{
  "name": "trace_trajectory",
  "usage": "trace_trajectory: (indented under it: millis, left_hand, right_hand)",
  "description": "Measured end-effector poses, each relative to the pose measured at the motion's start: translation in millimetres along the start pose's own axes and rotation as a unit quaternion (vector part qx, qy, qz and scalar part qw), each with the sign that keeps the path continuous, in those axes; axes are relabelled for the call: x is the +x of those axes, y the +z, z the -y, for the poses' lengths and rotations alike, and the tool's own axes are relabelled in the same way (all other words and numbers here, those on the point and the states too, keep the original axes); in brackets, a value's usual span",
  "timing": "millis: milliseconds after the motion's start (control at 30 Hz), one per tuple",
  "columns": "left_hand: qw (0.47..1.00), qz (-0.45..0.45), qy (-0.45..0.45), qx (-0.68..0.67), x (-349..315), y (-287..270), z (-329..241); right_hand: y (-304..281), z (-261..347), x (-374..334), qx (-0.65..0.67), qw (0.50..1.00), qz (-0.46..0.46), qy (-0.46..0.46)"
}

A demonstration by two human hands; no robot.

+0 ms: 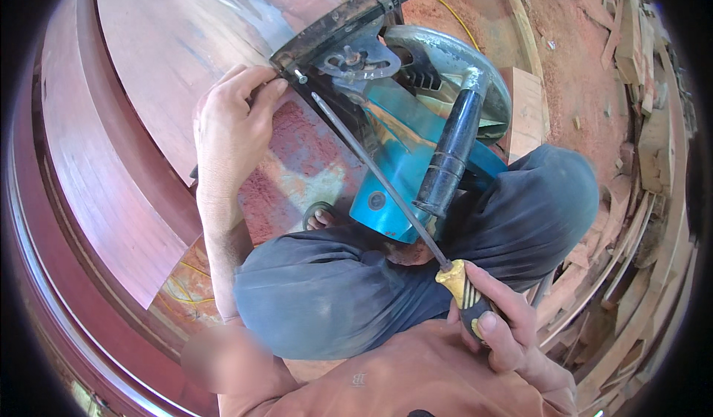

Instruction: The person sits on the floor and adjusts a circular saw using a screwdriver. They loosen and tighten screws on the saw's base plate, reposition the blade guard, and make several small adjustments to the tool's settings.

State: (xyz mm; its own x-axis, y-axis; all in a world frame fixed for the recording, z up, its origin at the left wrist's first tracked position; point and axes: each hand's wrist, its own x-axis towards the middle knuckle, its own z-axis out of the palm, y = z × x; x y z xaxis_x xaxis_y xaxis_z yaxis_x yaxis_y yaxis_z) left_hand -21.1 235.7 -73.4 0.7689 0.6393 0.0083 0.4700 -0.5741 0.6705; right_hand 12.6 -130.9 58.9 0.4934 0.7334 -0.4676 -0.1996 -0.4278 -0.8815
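Between my legs rests a teal circular saw (386, 194), with its black side handle (449, 157) and metal blade guard (475, 68) uppermost. At its upper left, my left hand (238, 109) pinches the corner of the dark base plate (334, 27); the fingertips are partly hidden. A small pale screw (300, 77) sticks out just beside those fingers. My right hand (501, 320) is wrapped around the yellow-and-black grip of a long screwdriver (379, 170). Its shaft slants across the saw body, and the tip lies close to the screw, apparently not touching it.
Large reddish wooden boards (111, 157) lie along the left side. Scrap wood strips (646, 268) are heaped at the right. A wooden block (524, 112) stands behind the saw. Red sawdust (297, 150) covers the floor, and a yellow cord (453, 12) runs beyond the saw.
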Motion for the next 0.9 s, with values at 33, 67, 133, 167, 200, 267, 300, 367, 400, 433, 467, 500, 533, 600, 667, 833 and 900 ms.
trace_trajectory:
  millis: [33, 67, 133, 167, 200, 267, 300, 367, 400, 433, 467, 500, 533, 600, 667, 833, 900]
  left_hand:
    - [1.000, 0.002, 0.004, 0.003, -0.1, -0.1, 0.4]
    - [1.000, 0.003, 0.014, 0.012, -0.2, -1.3, 1.3]
    - [0.999, 0.023, 0.029, 0.021, -0.6, -4.9, 3.7]
    - [0.998, 0.034, 0.041, 0.027, -0.8, -6.7, 4.9]
    - [0.998, 0.032, 0.051, 0.026, -1.0, -7.8, 6.0]
    - [0.997, 0.028, 0.071, 0.021, -1.3, -9.4, 7.5]
    - [0.997, 0.037, 0.061, 0.013, -1.5, -10.0, 8.0]
    - [0.998, 0.054, 0.040, 0.000, -1.3, -11.1, 8.4]
    - [0.998, 0.055, 0.032, -0.004, -1.2, -10.9, 8.1]
    - [0.998, 0.054, 0.025, -0.005, -1.1, -10.5, 7.8]
    - [0.998, 0.053, 0.018, -0.007, -0.9, -9.9, 7.5]
    - [0.999, 0.049, 0.022, -0.007, -0.7, -9.3, 7.2]
    - [0.999, 0.045, 0.026, -0.006, -0.5, -8.7, 6.9]
    - [0.999, 0.040, 0.028, -0.003, -0.3, -7.6, 6.6]
    - [0.999, 0.040, 0.024, 0.006, -0.1, -7.0, 6.3]
    - [0.999, 0.027, 0.020, 0.010, -0.2, -5.7, 5.1]
    - [1.000, 0.019, 0.017, 0.007, -0.6, -4.4, 4.5]
  right_hand:
    - [1.4, 1.8, 1.2, 0.021, 1.000, 0.001, 0.017]
    - [2.4, 3.4, 2.5, 0.050, 0.998, 0.002, 0.040]
    - [5.0, 6.6, 4.3, 0.072, 0.995, -0.008, 0.065]
    - [6.1, 7.9, 5.2, 0.087, 0.993, -0.014, 0.081]
    - [7.6, 8.7, 6.1, 0.094, 0.992, -0.026, 0.084]
    - [9.9, 9.6, 7.6, 0.109, 0.989, -0.050, 0.092]
    - [10.3, 9.8, 8.4, 0.107, 0.989, -0.048, 0.088]
    - [10.2, 9.5, 10.0, 0.108, 0.990, -0.047, 0.082]
    - [10.1, 9.4, 10.5, 0.104, 0.991, -0.041, 0.079]
    - [9.9, 9.4, 11.2, 0.101, 0.991, -0.039, 0.077]
    - [10.0, 9.2, 11.6, 0.102, 0.991, -0.040, 0.073]
    - [10.1, 9.0, 12.1, 0.099, 0.992, -0.040, 0.074]
    - [10.3, 8.8, 12.4, 0.100, 0.991, -0.041, 0.074]
    - [10.6, 8.4, 12.9, 0.103, 0.991, -0.045, 0.073]
    - [11.1, 8.4, 13.0, 0.108, 0.990, -0.051, 0.076]
    - [11.3, 9.2, 13.1, 0.121, 0.989, -0.049, 0.076]
    - [11.1, 9.5, 13.2, 0.125, 0.988, -0.048, 0.077]
